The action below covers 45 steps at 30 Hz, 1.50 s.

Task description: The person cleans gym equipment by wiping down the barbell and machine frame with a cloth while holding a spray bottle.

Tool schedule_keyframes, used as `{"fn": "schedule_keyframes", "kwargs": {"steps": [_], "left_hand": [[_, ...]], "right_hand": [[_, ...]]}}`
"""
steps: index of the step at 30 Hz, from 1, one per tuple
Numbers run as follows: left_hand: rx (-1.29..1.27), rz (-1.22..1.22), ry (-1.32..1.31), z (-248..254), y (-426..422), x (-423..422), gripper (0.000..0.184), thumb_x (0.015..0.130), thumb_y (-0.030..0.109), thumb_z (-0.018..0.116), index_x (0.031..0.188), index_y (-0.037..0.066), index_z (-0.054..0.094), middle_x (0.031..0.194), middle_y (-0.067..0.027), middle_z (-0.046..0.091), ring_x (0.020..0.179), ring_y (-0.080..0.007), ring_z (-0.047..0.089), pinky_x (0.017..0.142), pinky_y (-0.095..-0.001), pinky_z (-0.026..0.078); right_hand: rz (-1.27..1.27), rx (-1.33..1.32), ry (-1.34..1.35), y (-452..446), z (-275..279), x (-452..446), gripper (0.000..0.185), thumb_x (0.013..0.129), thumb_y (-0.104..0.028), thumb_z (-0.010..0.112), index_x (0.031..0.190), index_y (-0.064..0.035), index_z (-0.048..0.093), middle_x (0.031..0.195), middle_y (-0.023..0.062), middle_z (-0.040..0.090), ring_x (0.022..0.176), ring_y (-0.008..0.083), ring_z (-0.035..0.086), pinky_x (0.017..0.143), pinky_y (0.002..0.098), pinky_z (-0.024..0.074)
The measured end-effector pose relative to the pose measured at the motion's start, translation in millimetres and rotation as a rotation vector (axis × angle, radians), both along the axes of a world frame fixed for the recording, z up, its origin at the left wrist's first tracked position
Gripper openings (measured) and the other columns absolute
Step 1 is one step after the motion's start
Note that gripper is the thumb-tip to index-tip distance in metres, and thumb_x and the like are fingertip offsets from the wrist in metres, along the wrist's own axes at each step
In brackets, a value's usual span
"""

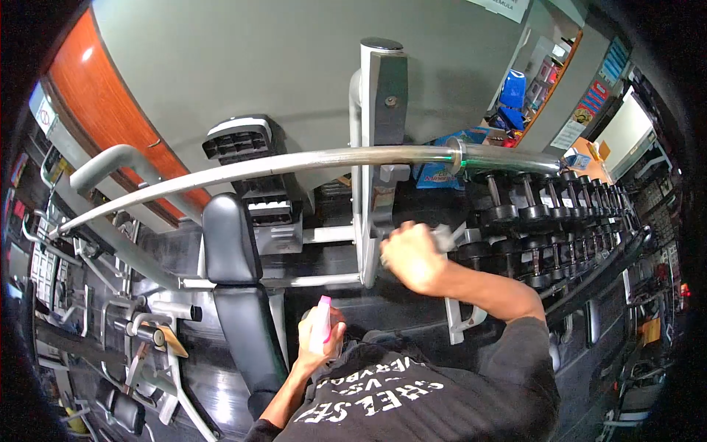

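My left hand (pixel 318 340) is closed around a pink and white spray bottle (pixel 321 324), low in front of my dark shirt. Its lower part is hidden by my fingers. My right hand (pixel 412 258) is raised below the long metal barbell (pixel 309 160), its fingers curled into a fist. Beside that fist shows something pale grey (pixel 443 239); I cannot tell whether it is in the hand. The barbell runs across the view, in front of the grey upright post (pixel 387 96), and is apart from both hands.
A black padded bench (pixel 232 239) stands left of my left hand. On the right, a rack holds several dumbbells (pixel 530 195) in two rows. Other gym machines (pixel 151 335) fill the left side. Behind the post is a grey wall (pixel 243 66) beside an orange-brown door (pixel 110 81).
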<state>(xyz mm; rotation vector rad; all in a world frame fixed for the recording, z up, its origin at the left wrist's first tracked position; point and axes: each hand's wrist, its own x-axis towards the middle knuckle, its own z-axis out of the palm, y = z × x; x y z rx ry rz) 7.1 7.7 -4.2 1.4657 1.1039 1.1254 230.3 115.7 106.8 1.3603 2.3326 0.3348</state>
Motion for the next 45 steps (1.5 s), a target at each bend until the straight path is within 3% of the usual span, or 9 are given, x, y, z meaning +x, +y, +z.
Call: {"fn": "schedule_keyframes", "kwargs": {"steps": [7, 10, 16, 20, 24, 28, 32, 34, 45], "left_hand": [[0.014, 0.063, 0.018, -6, 2, 9, 0.018, 0.080, 0.008, 0.066, 0.093, -0.001, 0.058, 0.078, -0.0092, 0.062, 0.064, -0.0169, 0.059, 0.064, -0.0292, 0.048], [-0.013, 0.052, -0.014, 3, 2, 17, 0.018, 0.080, 0.009, 0.065, 0.093, -0.001, 0.058, 0.079, -0.0090, 0.062, 0.064, -0.0165, 0.058, 0.063, -0.0294, 0.048], [0.090, -0.058, 0.060, 24, -5, 30, 0.012, 0.082, 0.007, 0.064, 0.091, 0.002, 0.059, 0.071, -0.0058, 0.059, 0.055, -0.0119, 0.055, 0.055, -0.0258, 0.045], [0.062, -0.113, 0.012, 45, -16, 33, 0.018, 0.081, 0.006, 0.067, 0.096, 0.002, 0.057, 0.076, -0.0054, 0.061, 0.058, -0.0084, 0.055, 0.054, -0.0243, 0.045], [0.123, -0.249, 0.013, 61, -26, 30, 0.023, 0.081, 0.008, 0.069, 0.100, 0.003, 0.057, 0.081, -0.0038, 0.062, 0.061, -0.0075, 0.054, 0.058, -0.0239, 0.046], [0.105, -0.270, -0.016, 52, -45, 35, 0.025, 0.080, 0.008, 0.069, 0.102, 0.003, 0.058, 0.082, -0.0033, 0.062, 0.062, -0.0075, 0.053, 0.059, -0.0244, 0.045], [0.149, -0.155, -0.052, 32, -71, 55, 0.024, 0.081, 0.011, 0.065, 0.102, 0.001, 0.057, 0.081, -0.0049, 0.062, 0.063, -0.0109, 0.060, 0.061, -0.0268, 0.049], [0.149, -0.136, -0.122, 29, -84, 64, 0.029, 0.082, 0.013, 0.064, 0.107, 0.000, 0.055, 0.081, -0.0059, 0.062, 0.064, -0.0109, 0.060, 0.062, -0.0253, 0.049], [0.072, -0.062, -0.245, 55, -80, 84, 0.040, 0.087, 0.019, 0.063, 0.115, -0.006, 0.047, 0.084, -0.0088, 0.057, 0.057, -0.0114, 0.058, 0.054, -0.0252, 0.049]], "right_hand": [[-0.122, -0.482, 1.354, 15, -54, 119, 0.036, 0.092, -0.016, 0.056, 0.123, 0.0025, 0.052, 0.114, 0.0127, 0.063, 0.099, 0.0257, 0.063, 0.087, 0.0321, 0.0481], [-0.802, -0.818, 2.271, -32, -106, 113, 0.037, 0.095, -0.018, 0.055, 0.125, 0.0031, 0.048, 0.115, 0.0121, 0.062, 0.102, 0.0211, 0.063, 0.088, 0.0356, 0.0512], [-0.769, -0.815, 2.896, -95, -143, 75, 0.054, 0.089, -0.029, 0.061, 0.133, -0.0019, 0.043, 0.124, 0.0137, 0.057, 0.111, 0.0269, 0.058, 0.096, 0.0429, 0.0467], [-0.841, -0.719, 2.988, -108, -154, 48, 0.057, 0.089, -0.034, 0.058, 0.135, -0.0037, 0.042, 0.128, 0.0158, 0.054, 0.111, 0.0315, 0.057, 0.096, 0.0482, 0.0462], [-0.675, -1.219, 3.179, -114, -153, 25, 0.051, 0.094, -0.036, 0.048, 0.139, -0.0119, 0.039, 0.134, 0.0161, 0.049, 0.122, 0.0364, 0.049, 0.103, 0.0638, 0.0328], [-0.792, -1.171, 3.010, -138, -139, 16, 0.054, 0.096, -0.038, 0.042, 0.138, -0.0030, 0.038, 0.131, 0.0191, 0.051, 0.117, 0.0325, 0.053, 0.098, 0.0533, 0.0433], [-0.364, -1.461, 3.051, -166, -149, 33, 0.051, 0.097, -0.036, 0.042, 0.136, -0.0025, 0.041, 0.127, 0.0158, 0.055, 0.112, 0.0272, 0.056, 0.089, 0.0392, 0.0507], [-0.693, -1.105, 3.140, -180, -129, 30, 0.048, 0.096, -0.038, 0.046, 0.131, -0.0056, 0.048, 0.120, 0.0140, 0.059, 0.106, 0.0263, 0.059, 0.076, 0.0358, 0.0550], [-0.415, -1.016, 3.405, -181, -130, 54, 0.044, 0.092, -0.034, 0.055, 0.128, -0.0088, 0.051, 0.119, 0.0107, 0.058, 0.108, 0.0268, 0.057, 0.084, 0.0391, 0.0520]]}}
